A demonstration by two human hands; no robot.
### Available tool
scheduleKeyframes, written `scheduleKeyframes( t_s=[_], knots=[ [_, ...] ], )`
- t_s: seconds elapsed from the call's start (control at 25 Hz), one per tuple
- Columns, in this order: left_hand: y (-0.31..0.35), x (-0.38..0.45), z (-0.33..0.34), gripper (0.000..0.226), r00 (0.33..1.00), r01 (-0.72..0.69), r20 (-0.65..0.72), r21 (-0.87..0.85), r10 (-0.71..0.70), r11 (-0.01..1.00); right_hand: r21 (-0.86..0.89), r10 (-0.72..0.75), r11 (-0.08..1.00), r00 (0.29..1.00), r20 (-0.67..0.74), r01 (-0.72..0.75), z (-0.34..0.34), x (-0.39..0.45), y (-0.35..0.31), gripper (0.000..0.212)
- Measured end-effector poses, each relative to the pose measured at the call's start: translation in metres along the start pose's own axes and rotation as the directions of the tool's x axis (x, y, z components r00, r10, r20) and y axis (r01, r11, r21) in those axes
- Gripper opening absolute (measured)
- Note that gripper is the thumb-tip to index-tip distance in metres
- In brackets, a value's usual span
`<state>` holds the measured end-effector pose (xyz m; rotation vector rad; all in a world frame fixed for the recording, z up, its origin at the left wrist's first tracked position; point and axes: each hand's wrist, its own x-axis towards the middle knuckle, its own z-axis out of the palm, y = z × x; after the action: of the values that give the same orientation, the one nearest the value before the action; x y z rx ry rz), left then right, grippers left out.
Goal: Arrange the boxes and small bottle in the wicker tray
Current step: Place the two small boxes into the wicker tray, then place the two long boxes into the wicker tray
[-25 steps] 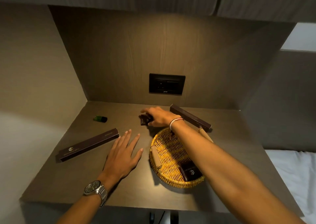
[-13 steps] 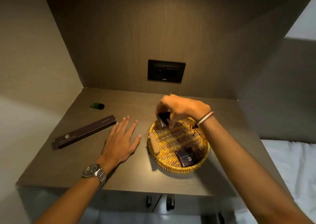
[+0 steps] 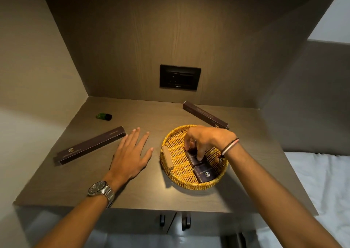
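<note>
A round wicker tray [image 3: 175, 174] with wooden handles sits on the dark wooden shelf. Inside it lies a small dark box [image 3: 206, 174] with a gold logo. My right hand [image 3: 206, 139] reaches into the tray, its fingers pinching a second small dark box [image 3: 191, 156] that rests just behind the first. My left hand [image 3: 130, 157] lies flat and spread on the shelf, left of the tray, holding nothing. One long dark box [image 3: 91, 145] lies at the left, another long dark box [image 3: 205, 115] behind the tray. A small green bottle [image 3: 103, 116] lies on its side at the back left.
A black wall socket [image 3: 180, 77] sits in the back panel. Wooden side walls close the niche on the left and right. The shelf's front edge [image 3: 132, 208] has cupboard handles below it. A white bed [image 3: 322, 181] lies to the right.
My right hand carried the small dark box from the shelf behind the tray over the rim and down onto the tray floor beside the first box. My left hand stayed flat.
</note>
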<state>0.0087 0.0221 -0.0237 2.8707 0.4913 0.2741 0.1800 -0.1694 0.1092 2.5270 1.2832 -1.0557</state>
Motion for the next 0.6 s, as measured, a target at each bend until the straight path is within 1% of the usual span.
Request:
scheduleKeyframes(
  t_s=[0.08, 0.12, 0.16, 0.2, 0.24, 0.28, 0.32, 0.36, 0.4, 0.44, 0.52, 0.6],
  knots=[
    [-0.001, 0.0, 0.001, 0.067, 1.0, 0.0, -0.002, 0.007, 0.0, 1.0, 0.021, -0.014, 1.0, 1.0, 0.015, 0.013, 0.004, 0.004, 0.004, 0.044],
    [-0.001, 0.001, 0.001, 0.067, 1.0, -0.001, -0.006, 0.015, 0.001, 1.0, 0.06, -0.022, 0.998, 1.0, 0.014, 0.021, 0.004, 0.005, 0.008, 0.043],
    [-0.001, 0.001, 0.002, 0.067, 1.0, -0.003, -0.009, 0.022, 0.003, 1.0, 0.115, -0.024, 0.993, 1.0, -0.016, 0.026, 0.002, 0.006, 0.014, 0.042],
    [-0.001, 0.001, 0.002, 0.067, 1.0, -0.003, -0.011, 0.022, 0.003, 1.0, 0.177, -0.016, 0.984, 0.995, -0.096, 0.033, -0.003, 0.006, 0.02, 0.041],
    [-0.002, 0.001, 0.002, 0.067, 1.0, -0.002, -0.012, 0.017, 0.002, 1.0, 0.224, 0.017, 0.974, 0.974, -0.224, 0.034, -0.01, 0.008, 0.028, 0.04],
    [-0.002, 0.001, 0.002, 0.067, 1.0, -0.001, -0.014, 0.012, 0.002, 1.0, 0.244, 0.073, 0.97, 0.927, -0.368, 0.021, -0.017, 0.012, 0.036, 0.04],
    [-0.002, 0.001, 0.002, 0.067, 1.0, -0.003, -0.019, 0.008, 0.003, 1.0, 0.23, 0.135, 0.973, 0.861, -0.491, -0.021, -0.024, 0.019, 0.046, 0.041],
    [-0.002, 0.001, 0.002, 0.067, 1.0, -0.004, -0.022, 0.004, 0.004, 1.0, 0.198, 0.192, 0.976, 0.799, -0.57, -0.094, -0.03, 0.027, 0.054, 0.044],
    [-0.002, 0.0, 0.002, 0.067, 1.0, -0.004, -0.022, 0.002, 0.004, 1.0, 0.169, 0.24, 0.97, 0.764, -0.599, -0.172, -0.033, 0.036, 0.062, 0.048],
    [-0.002, 0.0, 0.002, 0.067, 1.0, -0.003, -0.021, 0.002, 0.004, 1.0, 0.162, 0.282, 0.959, 0.762, -0.583, -0.231, -0.035, 0.044, 0.068, 0.051],
    [-0.002, 0.0, 0.002, 0.067, 1.0, 0.003, -0.016, 0.006, -0.003, 1.0, 0.184, 0.341, 0.94, 0.789, -0.511, -0.287, -0.032, 0.055, 0.076, 0.05],
    [-0.003, 0.001, 0.001, 0.068, 1.0, 0.006, -0.008, 0.005, -0.006, 1.0, 0.177, 0.351, 0.936, 0.781, -0.516, -0.304, -0.028, 0.059, 0.08, 0.043]
  ],
)
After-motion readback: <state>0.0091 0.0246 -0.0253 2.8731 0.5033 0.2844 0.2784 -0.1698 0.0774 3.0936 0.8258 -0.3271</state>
